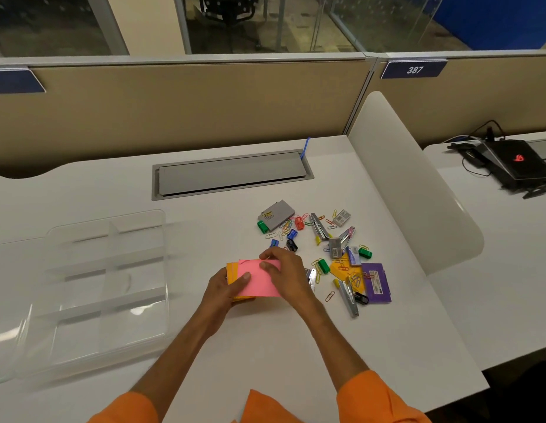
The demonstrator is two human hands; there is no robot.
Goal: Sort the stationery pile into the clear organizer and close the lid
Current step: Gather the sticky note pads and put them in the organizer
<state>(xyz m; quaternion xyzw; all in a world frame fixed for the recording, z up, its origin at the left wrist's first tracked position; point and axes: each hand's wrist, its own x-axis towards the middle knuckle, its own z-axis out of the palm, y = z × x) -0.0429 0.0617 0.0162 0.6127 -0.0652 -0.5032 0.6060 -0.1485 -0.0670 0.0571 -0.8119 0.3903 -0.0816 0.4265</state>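
Head view

- Left hand [226, 288]: holds the left side of a stack of note pads, thumb flat on the top sheet, fingers curled underneath.
- Right hand [288, 276]: grips the right and far edges of the same stack, thumb on top, fingers wrapped round the far corner.
- Pink note pad [258, 280]: top of the held stack, just above the desk, mid-front, between organizer and pile.
- Orange note pad [232, 271]: directly under the pink one, its left edge showing.
- Clear organizer [165, 257]: on the desk, left of the hands and well apart from them; open, with dividers forming several compartments; contents cannot be made out through the blur.
- Lid [9, 303]: lies open at the organizer's left side.
- Stationery pile [326, 248]: spread on the desk just right of and beyond the hands. It includes:
  - grey box [276, 214], far left of the pile, touching a green binder clip [262, 226];
  - coloured paper clips [285, 225], scattered throughout;
  - purple box [378, 282], near right edge;
  - yellow note pad [345, 270], beside the purple box, under clips;
  - silver stapler [346, 296], nearest item, yellow tip.
- White desk [265, 346]: carries all of the above.
- Grey cable flap [232, 175]: set in the desk, beyond the pile.
- Number tag [414, 70]: reads 387, on the partition.
- Black laptop [515, 161]: on the neighbouring desk, right.
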